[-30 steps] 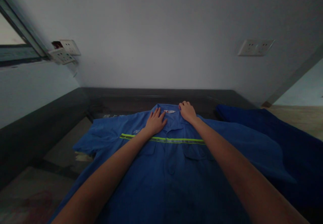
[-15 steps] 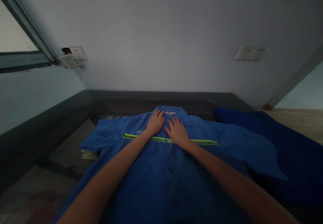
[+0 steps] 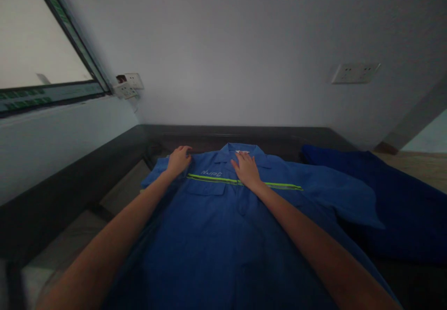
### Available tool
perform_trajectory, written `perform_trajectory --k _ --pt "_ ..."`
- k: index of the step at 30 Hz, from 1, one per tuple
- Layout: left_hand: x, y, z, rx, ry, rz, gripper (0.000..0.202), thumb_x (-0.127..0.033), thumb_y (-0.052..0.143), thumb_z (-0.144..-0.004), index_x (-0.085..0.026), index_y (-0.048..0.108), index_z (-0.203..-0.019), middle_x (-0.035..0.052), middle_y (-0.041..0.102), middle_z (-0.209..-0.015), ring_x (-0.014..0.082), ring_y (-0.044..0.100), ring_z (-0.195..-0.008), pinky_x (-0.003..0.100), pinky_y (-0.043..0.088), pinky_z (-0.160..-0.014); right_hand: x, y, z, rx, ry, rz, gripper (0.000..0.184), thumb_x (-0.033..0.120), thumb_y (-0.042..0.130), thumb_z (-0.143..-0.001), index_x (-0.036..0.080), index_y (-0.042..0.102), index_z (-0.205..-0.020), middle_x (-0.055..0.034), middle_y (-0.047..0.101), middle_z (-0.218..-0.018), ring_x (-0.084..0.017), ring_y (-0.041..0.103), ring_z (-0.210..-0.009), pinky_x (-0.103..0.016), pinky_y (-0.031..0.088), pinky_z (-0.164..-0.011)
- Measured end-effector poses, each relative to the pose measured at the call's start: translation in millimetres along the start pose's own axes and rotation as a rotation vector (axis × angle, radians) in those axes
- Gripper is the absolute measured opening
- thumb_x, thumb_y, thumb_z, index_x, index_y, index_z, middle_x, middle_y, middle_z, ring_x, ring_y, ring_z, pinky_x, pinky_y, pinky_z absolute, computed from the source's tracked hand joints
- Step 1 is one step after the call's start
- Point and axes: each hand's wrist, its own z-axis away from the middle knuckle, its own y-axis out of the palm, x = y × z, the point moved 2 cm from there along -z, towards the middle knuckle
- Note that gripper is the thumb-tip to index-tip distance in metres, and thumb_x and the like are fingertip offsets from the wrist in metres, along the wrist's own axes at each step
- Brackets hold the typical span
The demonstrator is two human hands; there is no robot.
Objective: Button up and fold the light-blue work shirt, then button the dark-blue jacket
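Note:
A blue short-sleeved work shirt (image 3: 199, 235) lies spread face up, its collar toward the wall. A yellow-green and grey reflective stripe crosses the chest, with pale lettering above it on the left. My left hand (image 3: 179, 162) is on the shirt's left shoulder, near the sleeve, with its fingers apart and slightly bent. Just below the collar, my right hand (image 3: 247, 169) rests flat on the front, fingers spread. Neither hand holds anything.
Dark blue cloth (image 3: 401, 198) lies to the right, partly under the shirt's sleeve. A dark raised edge (image 3: 237, 131) runs along the wall behind. Wall sockets (image 3: 355, 73) are on the right, with others (image 3: 133, 81) at the left corner beside a window frame (image 3: 66, 91).
My left hand has moved left from the collar to the shoulder, uncovering the chest lettering. My right hand stays below the collar. The view has shifted slightly to the left.

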Motion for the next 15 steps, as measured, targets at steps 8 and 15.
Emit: perform_trajectory --k 8,15 --pt "110 -48.1 24 0.236 -0.484 -0.100 0.046 -0.049 0.058 -0.075 -0.010 0.064 -0.099 0.0212 0.066 -0.099 0.0365 0.061 -0.100 0.038 0.049 -0.077 62 27 12 0.079 0.040 0.018 0.063 0.049 0.036 -0.092 0.008 0.039 -0.140 -0.0223 0.028 -0.149 -0.037 0.019 -0.139 -0.057 0.012 -0.108" --pt "110 -36.4 13 0.274 -0.566 -0.049 0.042 -0.048 0.070 -0.062 -0.011 0.068 -0.084 0.0185 0.069 -0.080 0.0367 0.066 -0.084 0.036 0.050 -0.063 59 42 21 0.081 0.023 0.020 0.061 0.056 0.029 -0.092 0.018 0.046 -0.137 -0.0170 0.034 -0.148 -0.039 0.022 -0.137 -0.060 0.010 -0.107"
